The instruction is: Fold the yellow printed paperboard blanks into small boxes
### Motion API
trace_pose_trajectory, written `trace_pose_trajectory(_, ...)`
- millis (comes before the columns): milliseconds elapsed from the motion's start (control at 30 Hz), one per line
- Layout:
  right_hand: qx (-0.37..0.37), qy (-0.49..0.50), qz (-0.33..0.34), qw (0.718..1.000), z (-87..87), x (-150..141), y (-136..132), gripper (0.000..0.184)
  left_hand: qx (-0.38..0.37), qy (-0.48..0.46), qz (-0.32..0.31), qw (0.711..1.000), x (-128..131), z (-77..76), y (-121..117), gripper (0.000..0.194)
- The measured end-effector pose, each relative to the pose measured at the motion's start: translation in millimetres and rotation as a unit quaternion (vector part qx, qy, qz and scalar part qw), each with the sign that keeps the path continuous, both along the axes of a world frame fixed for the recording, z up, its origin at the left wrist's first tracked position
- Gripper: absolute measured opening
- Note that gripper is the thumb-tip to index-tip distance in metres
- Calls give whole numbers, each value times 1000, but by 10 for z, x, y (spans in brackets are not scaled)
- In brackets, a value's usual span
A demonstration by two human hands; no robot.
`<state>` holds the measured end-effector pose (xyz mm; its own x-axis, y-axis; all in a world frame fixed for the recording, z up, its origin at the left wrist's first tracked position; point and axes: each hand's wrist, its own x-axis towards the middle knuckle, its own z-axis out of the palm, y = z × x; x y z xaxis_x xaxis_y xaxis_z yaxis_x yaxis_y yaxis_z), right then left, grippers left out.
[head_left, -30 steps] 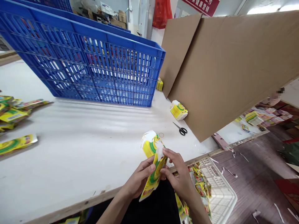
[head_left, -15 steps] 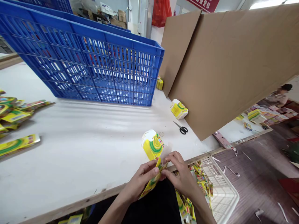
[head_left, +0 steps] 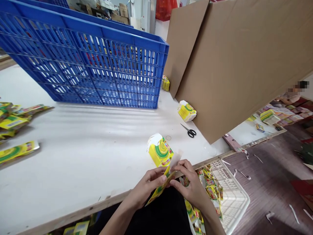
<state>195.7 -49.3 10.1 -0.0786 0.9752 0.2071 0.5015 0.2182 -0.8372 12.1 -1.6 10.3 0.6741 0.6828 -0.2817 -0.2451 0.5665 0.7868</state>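
Note:
Above my lap, by the table's front edge, a yellow and green printed carton (head_left: 160, 189) is held on edge, its pale flap standing up. My left hand (head_left: 149, 186) grips it from the left, thumb on the printed face. On the other side my right hand (head_left: 187, 179) pinches the carton near the flap; its fingertips are partly hidden. Just beyond the hands a stack of the same yellow cartons (head_left: 160, 151) lies on the white table (head_left: 97, 143). Black-handled scissors (head_left: 190, 132) rest farther back to the right.
A large blue plastic crate (head_left: 107, 68) stands at the back. Tall brown cardboard (head_left: 227, 65) rises on the right, with another carton stack (head_left: 187, 111) at its foot. Yellow packs (head_left: 14, 120) lie at left. A white basket (head_left: 236, 195) of packs sits below the table edge. A person (head_left: 290, 94) is far right.
The view has tilted slightly down, so the background sits higher. Both hands keep hold of the carton, with only slight finger movement.

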Motion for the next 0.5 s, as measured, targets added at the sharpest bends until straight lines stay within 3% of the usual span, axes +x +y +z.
trace_pose_trajectory(133,-4,4,6,1000,0,-9,-4,29,-21,46,26,998,-7,6,5,43)
trace_pose_trajectory(200,8,31,-36,999,-20,-34,0,29,-12,48,29,998,9,23,12,42)
trace_pose_trajectory(300,13,100,-134,986,-103,-114,-1,37,21,46,58,997,71,47,23,43)
trace_pose_trajectory(433,-51,168,-107,979,-256,-247,-29,21,89,86,109,986,163,17,2,42)
trace_pose_trajectory(500,-59,176,-134,973,-307,-280,-38,24,134,132,115,975,177,-13,-25,40)
